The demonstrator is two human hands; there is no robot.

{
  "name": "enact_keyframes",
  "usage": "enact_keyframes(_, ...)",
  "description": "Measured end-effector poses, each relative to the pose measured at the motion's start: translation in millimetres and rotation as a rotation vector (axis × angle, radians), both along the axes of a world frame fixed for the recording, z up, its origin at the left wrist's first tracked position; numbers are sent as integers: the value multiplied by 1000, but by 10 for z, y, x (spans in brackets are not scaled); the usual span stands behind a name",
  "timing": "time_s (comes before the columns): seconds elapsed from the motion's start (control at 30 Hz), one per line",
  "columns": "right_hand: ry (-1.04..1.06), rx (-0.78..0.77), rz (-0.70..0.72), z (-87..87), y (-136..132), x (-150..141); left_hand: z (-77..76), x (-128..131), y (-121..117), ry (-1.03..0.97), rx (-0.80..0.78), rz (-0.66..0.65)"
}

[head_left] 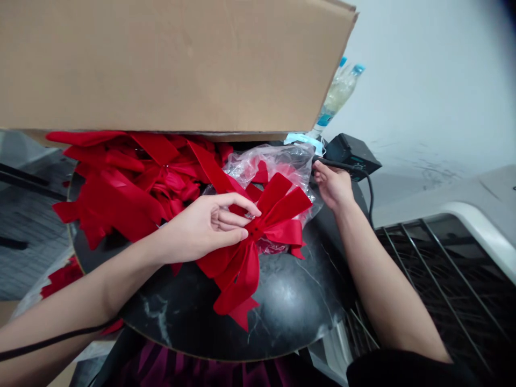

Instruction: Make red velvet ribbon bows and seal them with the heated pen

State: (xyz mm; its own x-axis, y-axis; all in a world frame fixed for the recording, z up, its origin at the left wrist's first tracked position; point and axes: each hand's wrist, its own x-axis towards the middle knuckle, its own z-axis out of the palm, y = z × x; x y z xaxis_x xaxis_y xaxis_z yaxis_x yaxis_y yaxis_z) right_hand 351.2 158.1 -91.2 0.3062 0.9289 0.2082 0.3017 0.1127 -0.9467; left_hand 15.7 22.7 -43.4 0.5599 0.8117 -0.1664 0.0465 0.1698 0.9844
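A large red velvet ribbon bow [282,207] lies on the round black marbled table [282,293], its loops and tails spread out. My left hand [220,223] is at the bow's centre, thumb and fingertips pinching around its knot; a small shiny bit shows by the index fingertip. Under the bow's far side is a crumpled clear plastic bag [278,156]. To the right of the bag, the fingers of my right hand [334,185] are curled at a black corded handle [332,163]; the handle's left end is hidden.
Several more red bows [137,183] are heaped on the left. A big cardboard box [173,64] stands behind. At the back right are a black box-shaped device [352,153], a clear bottle [341,94] and a light blue mask [304,141]. A dark wire rack [435,274] is at right.
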Motion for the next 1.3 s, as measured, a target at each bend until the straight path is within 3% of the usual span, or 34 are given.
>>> enact_keyframes(0.17,-114,-88,2,191,-335,12,23,-13,-25,-126,-99,-55)
enact_keyframes(0.3,-326,-95,-17,486,-1087,-123,2,-17,-18,-115,-101,-36)
enact_keyframes(0.37,-560,111,-67,641,-1508,-311,-18,-14,-9,-111,-101,-27)
enact_keyframes(0.5,-882,388,382,782,-1987,-747,-39,-2,0,-114,-133,-24)
enact_keyframes(0.57,-968,457,472,753,-2017,-888,-37,-1,-3,-143,-173,-48)
enact_keyframes(0.73,-1065,555,454,649,-1941,-986,-48,-7,-16,-224,-258,-82)
enact_keyframes(0.97,-1077,609,469,637,-1963,-974,-98,80,-39,-236,-347,5)
enact_keyframes(1.07,-1016,594,489,664,-2001,-955,-38,47,-56,-235,-348,25)
enact_keyframes(1.17,-839,615,438,702,-2047,-944,139,-231,-143,-215,-294,106)
enact_keyframes(1.23,-726,662,361,714,-2044,-965,272,-601,-276,-209,-252,294)
enact_keyframes(1.3,-671,617,323,709,-1985,-1026,338,-1102,-464,-187,-224,575)
